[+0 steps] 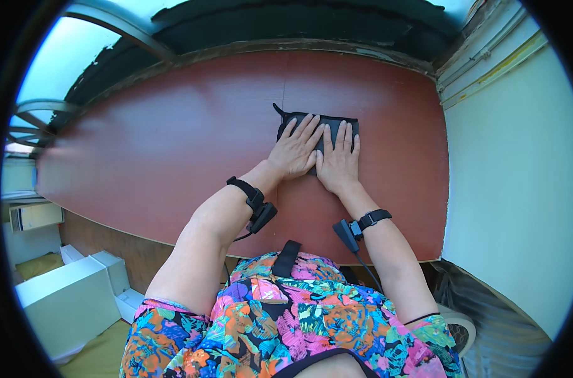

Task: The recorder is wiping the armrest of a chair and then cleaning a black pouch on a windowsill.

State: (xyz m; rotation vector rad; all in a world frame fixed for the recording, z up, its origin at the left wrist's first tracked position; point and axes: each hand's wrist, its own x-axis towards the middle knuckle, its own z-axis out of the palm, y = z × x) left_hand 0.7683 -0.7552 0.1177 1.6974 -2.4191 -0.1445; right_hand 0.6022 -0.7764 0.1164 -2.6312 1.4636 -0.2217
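A flat dark grey fabric piece (334, 124) with black edging lies on the reddish-brown tabletop (173, 141). A short black strap or loop sticks out from its far left corner. My left hand (292, 153) rests palm down on its left part, fingers spread and pointing away from me. Palm down as well, my right hand (339, 165) covers the right part, its thumb close beside my left hand. Neither hand grips the fabric. Much of it is hidden under them, so whether it is a folded cloth or a pouch is unclear.
A pale wall (503, 156) borders the table on the right. Along the far edge runs a window ledge (286, 45) with dark peeling film above. White boxy furniture (69, 293) stands at lower left. Each wrist wears a black strap with a cabled device (263, 215).
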